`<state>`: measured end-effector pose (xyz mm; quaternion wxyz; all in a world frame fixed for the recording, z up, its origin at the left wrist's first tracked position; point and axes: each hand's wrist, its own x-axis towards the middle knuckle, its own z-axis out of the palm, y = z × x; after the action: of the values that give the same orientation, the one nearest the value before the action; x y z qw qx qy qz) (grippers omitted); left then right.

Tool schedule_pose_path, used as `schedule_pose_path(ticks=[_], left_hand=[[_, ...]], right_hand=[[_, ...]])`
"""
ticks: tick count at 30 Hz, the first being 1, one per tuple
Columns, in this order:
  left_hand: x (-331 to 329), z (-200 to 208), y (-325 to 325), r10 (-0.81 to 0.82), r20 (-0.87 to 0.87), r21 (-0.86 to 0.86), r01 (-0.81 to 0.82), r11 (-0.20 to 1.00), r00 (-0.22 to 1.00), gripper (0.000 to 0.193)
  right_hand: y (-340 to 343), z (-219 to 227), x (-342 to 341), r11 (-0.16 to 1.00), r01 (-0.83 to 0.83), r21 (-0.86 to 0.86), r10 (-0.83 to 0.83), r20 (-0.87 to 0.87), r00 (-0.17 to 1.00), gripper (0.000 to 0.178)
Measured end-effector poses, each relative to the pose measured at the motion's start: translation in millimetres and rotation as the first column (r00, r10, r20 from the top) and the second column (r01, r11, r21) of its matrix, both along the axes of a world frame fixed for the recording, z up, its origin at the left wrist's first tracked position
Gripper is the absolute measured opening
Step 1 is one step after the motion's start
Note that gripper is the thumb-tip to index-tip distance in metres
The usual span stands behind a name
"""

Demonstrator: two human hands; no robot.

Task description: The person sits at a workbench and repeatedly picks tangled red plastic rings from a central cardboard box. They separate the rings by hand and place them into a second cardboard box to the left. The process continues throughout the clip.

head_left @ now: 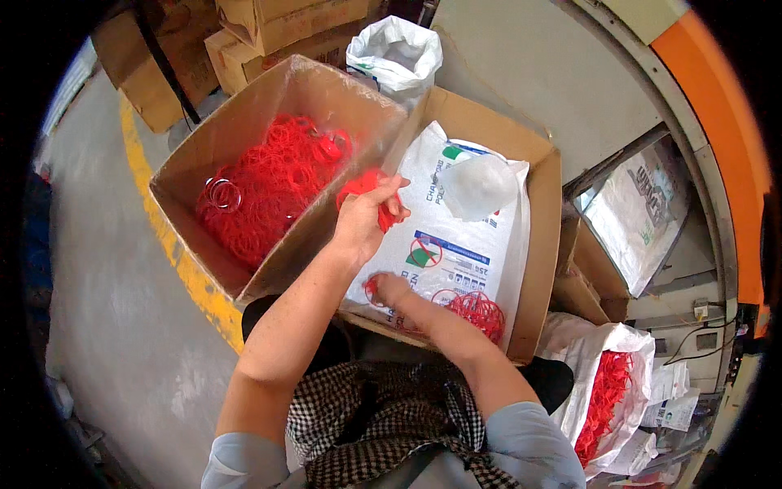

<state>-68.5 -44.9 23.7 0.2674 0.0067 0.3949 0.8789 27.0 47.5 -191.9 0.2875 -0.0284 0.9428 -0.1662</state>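
Note:
My left hand [366, 213] is closed around a bunch of thin red plastic rings [358, 186], over the near wall between two cardboard boxes. Lower and to the right, my right hand [393, 291] reaches down into the right-hand box [533, 269], its fingers closed on a small red piece that looks like more rings [372, 287]. White printed sacking [444, 208] lines that box. A tangle of red rings [476, 314] lies in its near right corner, and a single ring lies on the sacking. A clear plastic piece [479, 187] rests at the far end.
The left-hand box [175, 183] holds a large heap of red rings [269, 183]. Behind stand a white sack [395, 53] and stacked cartons [277, 37]. An open sack of red pieces [607, 399] is at my right, near a machine with an orange panel [709, 90].

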Motion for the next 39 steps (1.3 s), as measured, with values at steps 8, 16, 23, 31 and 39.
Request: schedule_pose_path(ticks=[8, 16, 23, 31, 39], left_hand=[[-17.4, -30.1, -11.3, 0.057, -0.459, -0.602, -0.357, 0.714, 0.887, 0.023], [15.4, -14.2, 15.1, -0.275, -0.341, -0.530, 0.058, 0.846, 0.899, 0.023], [5.3, -13.1, 7.1, -0.250, -0.150, -0.307, 0.195, 0.932, 0.956, 0.021], [4.2, 28.1, -12.3, -0.024, -0.534, -0.500, -0.293, 0.815, 0.845, 0.016], [-8.5, 4.0, 0.3, -0.126, -0.009, 0.280, 0.124, 0.952, 0.992, 0.039]], right_hand=[[27.9, 111.0, -21.5, 0.356, 0.443, -0.823, -0.519, 0.220, 0.826, 0.019], [67.3, 200.0, -12.3, -0.018, 0.219, -0.976, -0.698, 0.169, 0.696, 0.013], [75.0, 178.9, -5.7, 0.736, 0.190, -0.649, -0.635, -0.565, 0.528, 0.018], [174.2, 160.8, 3.3, 0.932, 0.361, -0.021, -0.332, -0.443, 0.832, 0.036], [126.0, -21.7, -26.9, 0.790, 0.610, 0.054, -0.584, -0.234, 0.777, 0.048]])
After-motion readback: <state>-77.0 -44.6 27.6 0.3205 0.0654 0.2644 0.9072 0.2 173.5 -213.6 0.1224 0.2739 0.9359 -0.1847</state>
